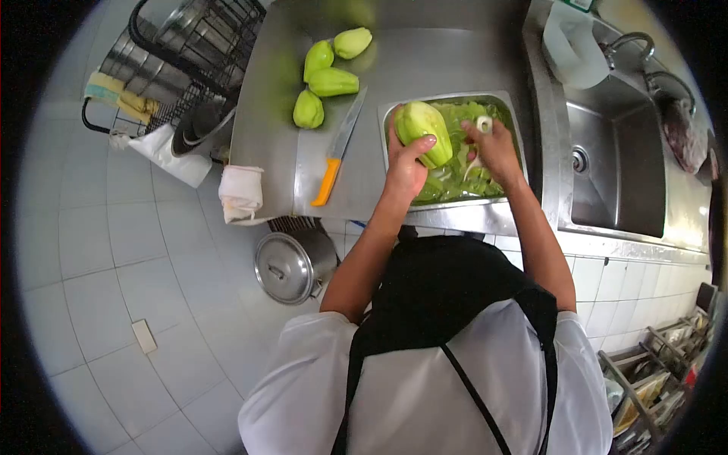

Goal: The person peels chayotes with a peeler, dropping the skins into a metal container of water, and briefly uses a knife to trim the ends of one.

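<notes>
My left hand grips a pale green chayote, partly peeled, and holds it over a steel tray full of green peelings. My right hand is closed around a white peeler just right of the chayote, also above the tray. Several whole green chayotes lie on the steel counter to the left. A knife with an orange handle rests on the counter between them and the tray.
A steel sink with taps stands to the right. A white cloth hangs at the counter's left edge. On the tiled floor sits a lidded steel pot. A black wire rack with metal ware stands at the left.
</notes>
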`<state>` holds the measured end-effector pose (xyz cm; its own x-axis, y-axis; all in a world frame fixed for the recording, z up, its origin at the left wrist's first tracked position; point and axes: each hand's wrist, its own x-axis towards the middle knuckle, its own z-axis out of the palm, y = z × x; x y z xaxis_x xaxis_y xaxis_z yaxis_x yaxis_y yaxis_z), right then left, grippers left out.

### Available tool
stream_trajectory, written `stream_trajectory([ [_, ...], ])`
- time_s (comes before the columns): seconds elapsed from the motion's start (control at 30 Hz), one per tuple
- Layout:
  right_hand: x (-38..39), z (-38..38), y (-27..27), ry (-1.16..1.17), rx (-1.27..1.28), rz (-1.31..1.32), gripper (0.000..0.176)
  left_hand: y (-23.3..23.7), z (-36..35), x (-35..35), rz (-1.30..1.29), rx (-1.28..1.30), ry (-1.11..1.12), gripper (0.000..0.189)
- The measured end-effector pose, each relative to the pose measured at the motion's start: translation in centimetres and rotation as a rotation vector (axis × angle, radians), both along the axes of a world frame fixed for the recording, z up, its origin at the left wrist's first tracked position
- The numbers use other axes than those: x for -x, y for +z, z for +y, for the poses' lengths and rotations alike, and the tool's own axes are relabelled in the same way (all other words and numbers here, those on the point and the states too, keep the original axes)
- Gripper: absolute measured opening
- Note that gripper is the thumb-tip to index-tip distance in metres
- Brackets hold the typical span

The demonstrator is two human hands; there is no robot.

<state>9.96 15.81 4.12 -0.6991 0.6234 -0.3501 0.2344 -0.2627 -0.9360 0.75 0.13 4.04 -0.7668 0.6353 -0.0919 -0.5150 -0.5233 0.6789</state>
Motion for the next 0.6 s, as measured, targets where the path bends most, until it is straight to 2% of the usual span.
stream_trajectory([
  [0.13, 0.1, -1.1, 3.9, 0.215, 0.614, 0.058, 0.040, 1.6, 2.3, 1.1, 0.171, -0.006, 0.015, 0.085],
  [0.23, 1.0, 0.4, 2.2, 0.279, 0.692, 0.120, 0.042, 1.9, 3.1, 0.9, 0.308, 0.033, 0.000, 0.078],
  [0.27, 0.7, 0.9, 1.9, 0.217, 0.599, 0.075, 0.036, 2.0, 3.0, 1.0, 0.199, -0.037, -0.037, 0.071],
  [0.33, 0.2, 2.1, 2.3, 0.250, 0.459, 0.153, 0.034, 2.5, 2.0, 1.4, -0.025, -0.166, -0.098, 0.064],
  [0.43, -0.3, 3.7, 4.2, 0.346, 0.287, 0.160, 0.038, 5.1, 1.0, 1.0, -0.423, -0.202, -0.193, 0.068],
  [0.53, 0.0, 4.8, 5.9, 0.458, 0.123, 0.127, 0.041, 5.0, 0.8, 1.3, -0.344, -0.122, -0.451, 0.082],
  [0.6, 0.3, 5.7, 7.0, 0.553, 0.035, 0.130, 0.043, 5.6, 0.4, 1.9, -0.341, -0.048, -0.606, 0.083],
])
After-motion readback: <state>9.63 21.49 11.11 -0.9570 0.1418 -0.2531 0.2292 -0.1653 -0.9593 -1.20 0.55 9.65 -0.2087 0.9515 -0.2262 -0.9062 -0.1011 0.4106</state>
